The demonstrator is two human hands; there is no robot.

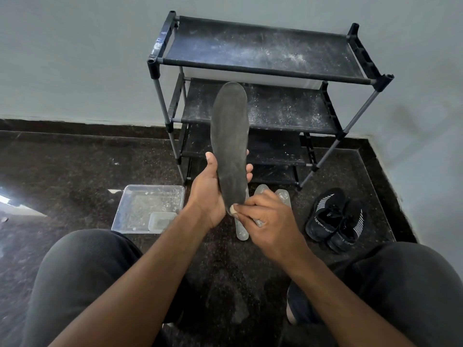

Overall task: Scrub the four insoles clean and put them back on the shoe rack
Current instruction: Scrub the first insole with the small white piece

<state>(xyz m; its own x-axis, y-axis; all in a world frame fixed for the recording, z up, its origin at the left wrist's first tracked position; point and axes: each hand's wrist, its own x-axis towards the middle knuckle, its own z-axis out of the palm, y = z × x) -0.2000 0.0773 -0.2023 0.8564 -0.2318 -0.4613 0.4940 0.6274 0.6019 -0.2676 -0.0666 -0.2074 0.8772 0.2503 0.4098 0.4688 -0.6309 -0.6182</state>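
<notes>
The left hand [209, 194] holds a dark grey insole [230, 144] upright in front of the black shoe rack [265, 63], thumb on one edge and fingers curled round the other. The right hand [265, 219] pinches a small pale scrubber [233, 209] against the bottom end of that insole. Pale insoles [283, 196] lie on the dark floor [75, 166] just under the hands, between a clear plastic tray [147, 209] on the left and a pair of black sport shoes [335, 216] on the right.
</notes>
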